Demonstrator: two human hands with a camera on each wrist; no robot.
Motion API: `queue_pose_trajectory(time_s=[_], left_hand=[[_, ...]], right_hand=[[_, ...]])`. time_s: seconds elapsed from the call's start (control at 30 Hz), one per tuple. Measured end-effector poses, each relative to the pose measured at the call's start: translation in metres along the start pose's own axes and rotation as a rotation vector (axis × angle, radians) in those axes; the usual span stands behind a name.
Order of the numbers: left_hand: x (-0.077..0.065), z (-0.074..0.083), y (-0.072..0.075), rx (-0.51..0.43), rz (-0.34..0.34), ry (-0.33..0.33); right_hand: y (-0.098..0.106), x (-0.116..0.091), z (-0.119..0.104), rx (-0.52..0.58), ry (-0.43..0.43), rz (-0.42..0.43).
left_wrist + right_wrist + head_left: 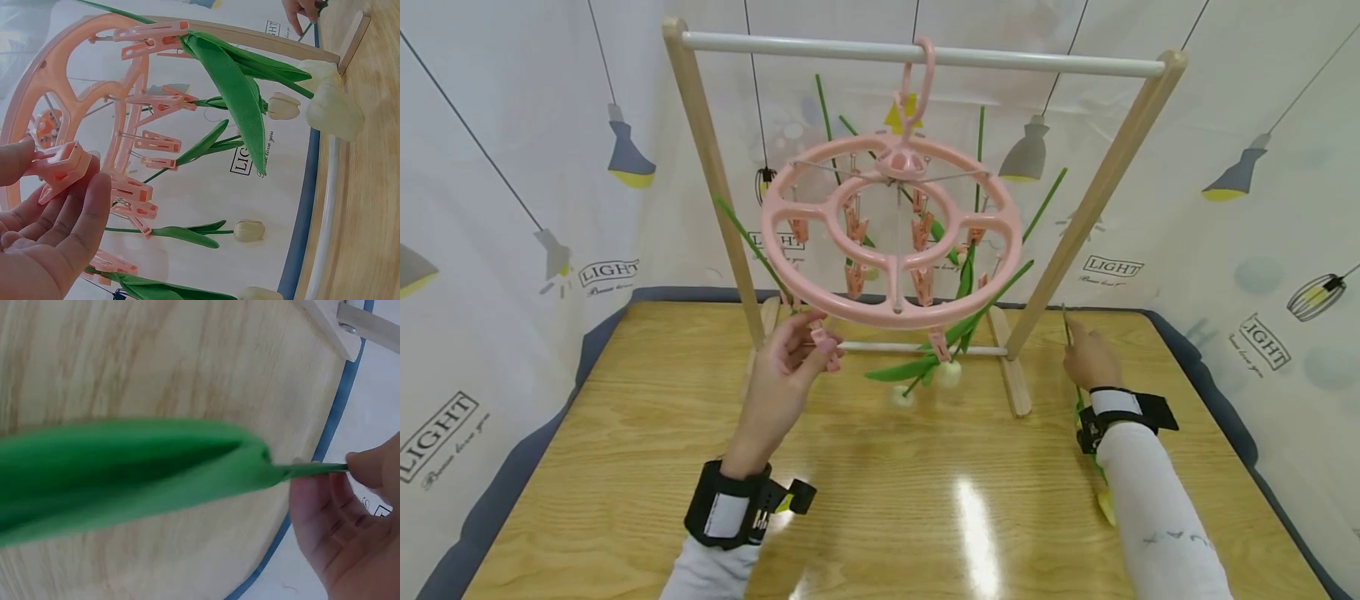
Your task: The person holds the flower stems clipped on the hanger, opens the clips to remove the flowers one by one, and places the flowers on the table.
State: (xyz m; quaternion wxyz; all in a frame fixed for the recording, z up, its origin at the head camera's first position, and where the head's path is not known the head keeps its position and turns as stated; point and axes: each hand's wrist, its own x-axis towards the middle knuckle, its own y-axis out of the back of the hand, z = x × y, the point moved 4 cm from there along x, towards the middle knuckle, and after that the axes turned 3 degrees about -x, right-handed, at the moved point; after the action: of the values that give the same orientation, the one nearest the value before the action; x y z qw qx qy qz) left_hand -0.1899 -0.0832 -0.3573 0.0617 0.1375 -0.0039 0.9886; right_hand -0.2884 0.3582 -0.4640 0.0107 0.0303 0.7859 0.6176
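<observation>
In the head view, my left hand [778,371] is at the front left of a round pink clip hanger [842,304], pinching one of its pink clothespins [824,340]. The left wrist view shows this clothespin [61,164] between thumb and fingers. Several white tulips [249,231] hang head down from other clothespins [156,140] on the ring. Off to the right, my right hand [1092,358] grips another artificial tulip [1107,505] by its stem, the flower hanging toward me beside the sleeve. Its green leaf [137,481] fills much of the right wrist view; the bloom is outside that view.
The hanger hooks over a white bar [805,47] between two wooden posts [1090,200]. The stand's wooden feet [1017,387] rest on the wood-grain table [880,492]. A white printed curtain [497,275] surrounds the table's back and sides.
</observation>
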Motion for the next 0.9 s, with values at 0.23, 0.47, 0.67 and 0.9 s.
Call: queue_pose_trajectory(time_s=[0.23, 0.47, 0.67, 0.9], left_hand=[[0.000, 0.000, -0.002, -0.009, -0.004, -0.020], [0.000, 0.000, -0.001, -0.001, 0.002, -0.027], [-0.002, 0.002, -0.002, -0.015, -0.001, -0.032], [-0.004, 0.005, -0.003, -0.061, 0.003, -0.061]], right_hand=[[-0.016, 0.001, 0.005, 0.069, -0.105, -0.199], [-0.025, 0.000, 0.000, 0.097, -0.092, -0.309], [-0.029, -0.005, 0.002, 0.050, -0.081, -0.290], [-0.033, -0.010, 0.000, 0.019, -0.095, -0.261]])
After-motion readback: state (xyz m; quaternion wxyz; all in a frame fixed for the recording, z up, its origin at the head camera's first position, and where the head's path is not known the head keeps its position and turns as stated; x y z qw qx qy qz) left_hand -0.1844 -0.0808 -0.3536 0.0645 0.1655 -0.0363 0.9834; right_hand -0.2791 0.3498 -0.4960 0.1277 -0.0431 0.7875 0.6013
